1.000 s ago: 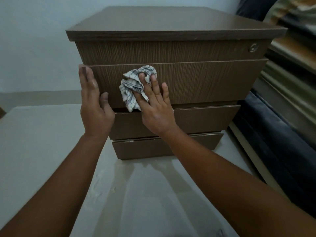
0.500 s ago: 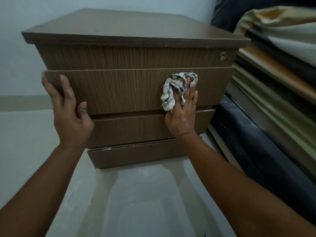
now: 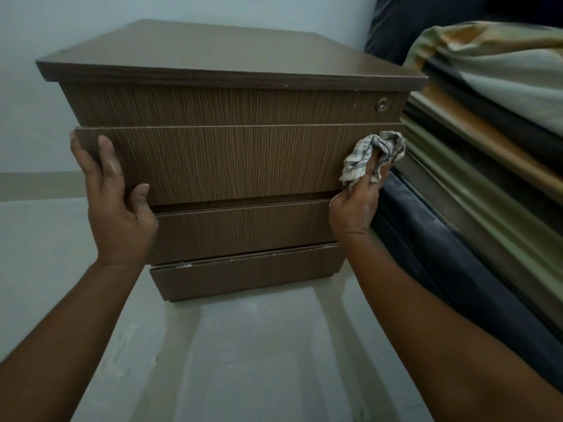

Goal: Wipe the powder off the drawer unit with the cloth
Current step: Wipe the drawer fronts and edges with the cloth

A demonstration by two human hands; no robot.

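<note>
Dim, cool, even indoor light; no glare.

Soft shadows of both arms fall on the pale floor near the drawer unit. Wide-angle bending splays the unit's sides and stretches the forearms at the near edges. The bedding at right is smeared, slightly blurred.

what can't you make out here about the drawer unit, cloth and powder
All in the head view:
- Drawer unit: sides and back face away; the left hand covers its front left edge.
- Cloth: bunched, partly under the right hand.
- Powder: pale specks along a lower drawer edge, too small and dim to confirm.
- Lock: too small for detail.
</note>
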